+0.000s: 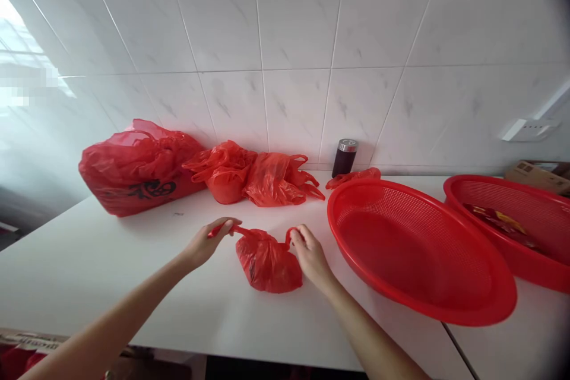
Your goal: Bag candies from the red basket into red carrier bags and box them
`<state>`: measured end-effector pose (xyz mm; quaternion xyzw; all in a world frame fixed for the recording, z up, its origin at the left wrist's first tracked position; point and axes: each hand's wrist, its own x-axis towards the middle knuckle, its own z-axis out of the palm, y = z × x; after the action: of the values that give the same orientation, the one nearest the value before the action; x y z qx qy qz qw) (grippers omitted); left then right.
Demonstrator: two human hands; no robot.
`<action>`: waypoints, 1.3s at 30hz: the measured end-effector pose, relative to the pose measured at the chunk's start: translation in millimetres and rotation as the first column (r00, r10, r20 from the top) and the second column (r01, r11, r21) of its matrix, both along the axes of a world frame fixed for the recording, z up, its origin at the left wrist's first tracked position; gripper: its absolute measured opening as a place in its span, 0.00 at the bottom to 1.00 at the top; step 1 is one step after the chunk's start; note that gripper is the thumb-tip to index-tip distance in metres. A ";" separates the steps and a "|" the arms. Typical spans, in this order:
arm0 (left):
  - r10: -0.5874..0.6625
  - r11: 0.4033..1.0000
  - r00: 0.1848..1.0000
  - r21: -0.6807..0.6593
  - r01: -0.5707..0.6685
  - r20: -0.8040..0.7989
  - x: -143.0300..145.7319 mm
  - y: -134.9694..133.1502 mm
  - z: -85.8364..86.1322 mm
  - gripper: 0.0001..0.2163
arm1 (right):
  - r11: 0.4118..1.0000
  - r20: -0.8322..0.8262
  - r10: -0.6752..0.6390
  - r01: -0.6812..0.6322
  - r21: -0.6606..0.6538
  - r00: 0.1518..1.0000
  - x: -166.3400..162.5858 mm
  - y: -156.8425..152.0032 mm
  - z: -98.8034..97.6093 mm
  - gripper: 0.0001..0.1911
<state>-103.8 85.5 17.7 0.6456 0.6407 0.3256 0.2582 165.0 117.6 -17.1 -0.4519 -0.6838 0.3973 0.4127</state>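
A small filled red plastic bag (271,264) rests on the white table (187,303) in front of me, its top gathered together. My left hand (211,241) is closed around one of its handles, which is stretched out to the left. On the other side my right hand (307,249) pinches the second handle, bent up in a short loop. What the bag contains is hidden, though something dark shows faintly through its left side.
Along the tiled wall stand a large red bag (142,172), two smaller red bags (225,181), a dark tumbler (344,158) and a crumpled red bag (356,177). To the right are a red basket (401,285) and another basket (538,273) holding packets (503,222). A cardboard box (537,177) lies behind.
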 end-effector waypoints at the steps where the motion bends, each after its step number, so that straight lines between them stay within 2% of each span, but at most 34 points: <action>1: 0.002 1.000 1.000 0.028 -0.001 -0.025 11.9 7.5 -5.5 0.23 | 0.998 0.099 0.003 -0.010 0.066 0.995 -6.9 -4.6 -4.2 0.14; 3: 0.006 0.999 0.997 0.050 -0.003 -0.077 35.2 21.1 -19.6 0.23 | 0.984 0.300 -0.014 -0.041 0.176 0.954 -18.7 -12.9 -16.8 0.12; 5: 0.024 0.999 0.990 0.038 -0.019 -0.139 54.0 31.6 -33.9 0.21 | 0.974 0.436 -0.039 -0.064 0.219 0.899 -24.6 -17.4 -30.3 0.12; 7: 0.037 0.999 0.974 0.024 -0.032 -0.223 65.0 38.6 -44.4 0.17 | 0.975 0.471 -0.062 -0.048 0.218 0.880 -23.1 -16.3 -39.4 0.14; 9: 0.039 0.999 0.949 0.007 -0.039 -0.314 67.7 42.6 -50.0 0.14 | 0.977 0.437 -0.077 -0.019 0.213 0.896 -15.7 -10.4 -42.3 0.15; 12: 0.043 0.997 0.898 -0.041 -0.068 -0.438 62.1 46.0 -53.2 0.12 | 0.977 0.402 -0.092 0.005 0.213 0.911 -1.9 2.4 -40.4 0.14; 18: 0.048 0.978 0.787 -0.133 -0.163 -0.615 53.4 53.1 -60.5 0.12 | 0.982 0.510 -0.116 0.022 0.187 0.853 6.6 19.2 -44.8 0.15; 23: 0.059 0.979 0.734 -0.105 -0.175 -0.676 58.1 53.3 -63.4 0.11 | 0.980 0.588 -0.152 0.043 0.195 0.794 5.5 20.9 -50.3 0.15; 29: 0.048 0.989 0.724 -0.070 -0.131 -0.688 59.4 48.7 -62.4 0.14 | 0.980 0.630 -0.152 0.031 0.199 0.762 6.2 20.3 -52.8 0.14; 34: 0.050 0.988 0.736 -0.074 -0.135 -0.675 41.9 40.5 -59.6 0.11 | 0.979 0.640 -0.189 0.089 0.185 0.745 6.9 21.4 -52.7 0.13; 39: 0.102 0.959 0.768 -0.142 -0.245 -0.632 -5.3 24.0 -50.3 0.15 | 0.974 0.602 -0.227 0.162 0.161 0.766 8.3 24.7 -49.5 0.11</action>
<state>-109.1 109.5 -32.6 0.6221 0.7783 0.0468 0.0713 173.3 142.3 -66.6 -0.6039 -0.7493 0.1486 0.2277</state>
